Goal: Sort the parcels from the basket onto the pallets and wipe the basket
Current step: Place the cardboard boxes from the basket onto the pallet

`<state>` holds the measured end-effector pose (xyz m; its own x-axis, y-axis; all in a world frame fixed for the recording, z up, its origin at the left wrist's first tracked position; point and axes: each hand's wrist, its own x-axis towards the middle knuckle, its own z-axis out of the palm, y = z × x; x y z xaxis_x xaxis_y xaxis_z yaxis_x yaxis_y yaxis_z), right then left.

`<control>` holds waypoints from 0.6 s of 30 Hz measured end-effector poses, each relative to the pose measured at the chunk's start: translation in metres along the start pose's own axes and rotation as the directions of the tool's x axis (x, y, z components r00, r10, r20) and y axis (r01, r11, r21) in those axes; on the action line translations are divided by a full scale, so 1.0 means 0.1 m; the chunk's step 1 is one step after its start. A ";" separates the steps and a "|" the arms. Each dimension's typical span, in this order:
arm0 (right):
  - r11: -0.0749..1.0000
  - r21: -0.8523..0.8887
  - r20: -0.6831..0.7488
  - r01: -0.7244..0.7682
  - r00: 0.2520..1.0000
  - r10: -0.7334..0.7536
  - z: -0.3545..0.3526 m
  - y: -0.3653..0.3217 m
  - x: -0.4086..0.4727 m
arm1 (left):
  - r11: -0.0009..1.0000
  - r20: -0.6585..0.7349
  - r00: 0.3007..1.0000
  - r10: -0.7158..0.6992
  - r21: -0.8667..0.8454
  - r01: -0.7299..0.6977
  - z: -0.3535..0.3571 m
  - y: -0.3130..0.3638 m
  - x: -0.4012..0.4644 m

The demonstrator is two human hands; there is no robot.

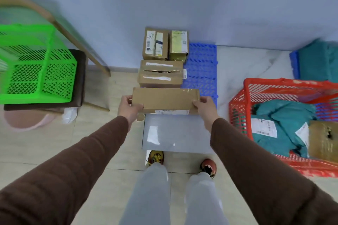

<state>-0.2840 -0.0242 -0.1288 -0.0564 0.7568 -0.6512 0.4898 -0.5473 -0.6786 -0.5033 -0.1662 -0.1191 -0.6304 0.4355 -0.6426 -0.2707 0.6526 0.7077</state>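
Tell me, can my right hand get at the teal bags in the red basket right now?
Probably not yet: the right hand and left hand both grip the cardboard box. The teal bags lie uncovered in the red basket.

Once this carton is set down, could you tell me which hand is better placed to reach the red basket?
Probably the right hand: the red basket stands on its side, while the left hand grips the carton's far end.

Parcel sorting room, pallet, basket
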 end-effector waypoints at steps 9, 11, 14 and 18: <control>0.995 -0.081 -0.051 -0.053 0.998 0.049 0.39 0.16 0.45 | 0.978 0.030 1.000 0.000 0.208 -0.006 0.05 -0.11 0.73; 0.995 -0.080 -0.061 -0.054 0.997 0.050 0.43 0.20 0.56 | 0.970 0.042 0.999 -0.001 0.245 -0.010 0.10 -0.13 0.83; 0.996 -0.074 -0.068 -0.051 0.997 0.045 0.49 0.24 0.66 | 0.968 0.032 0.999 0.009 0.250 -0.017 0.16 -0.17 0.95; 0.997 -0.068 -0.078 -0.036 0.996 0.031 0.53 0.31 0.72 | 0.968 0.049 0.999 -0.007 0.249 -0.005 0.19 -0.21 1.05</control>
<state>-0.3192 -0.0056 -0.2142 0.0266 0.7651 -0.6433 0.5498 -0.5487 -0.6298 -0.5500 -0.1224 -0.2063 -0.5920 0.4608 -0.6612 -0.0774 0.7841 0.6158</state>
